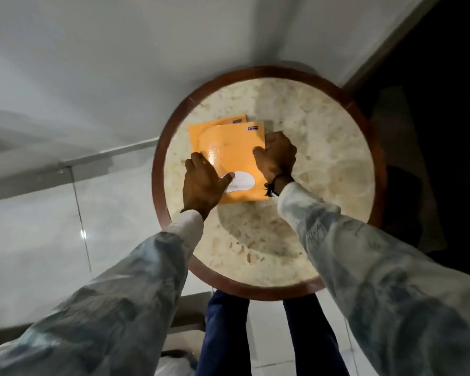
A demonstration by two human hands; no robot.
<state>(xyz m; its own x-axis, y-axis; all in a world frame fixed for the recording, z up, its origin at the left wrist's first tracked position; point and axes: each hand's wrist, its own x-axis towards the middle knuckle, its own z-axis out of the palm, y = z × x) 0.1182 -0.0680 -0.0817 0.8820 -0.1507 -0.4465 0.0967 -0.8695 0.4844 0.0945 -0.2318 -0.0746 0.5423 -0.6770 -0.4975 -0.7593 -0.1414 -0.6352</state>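
Note:
Two orange booklets lie stacked and slightly fanned on a round table (323,147). The top orange booklet (228,147) has a white oval label near its front edge, and the lower orange booklet (201,128) peeks out at the back left. My left hand (204,183) holds the top booklet's left edge, thumb lying across the label and fingers bent at the edge. My right hand (276,156) grips its right edge, thumb on the cover and fingers curled round the side. A black thread band circles my right wrist.
The table has a pale marbled top and a dark red-brown wooden rim (158,169). It stands in a corner by a white wall (120,63). Glossy white floor tiles (38,226) lie to the left, and a dark doorway (445,104) is on the right.

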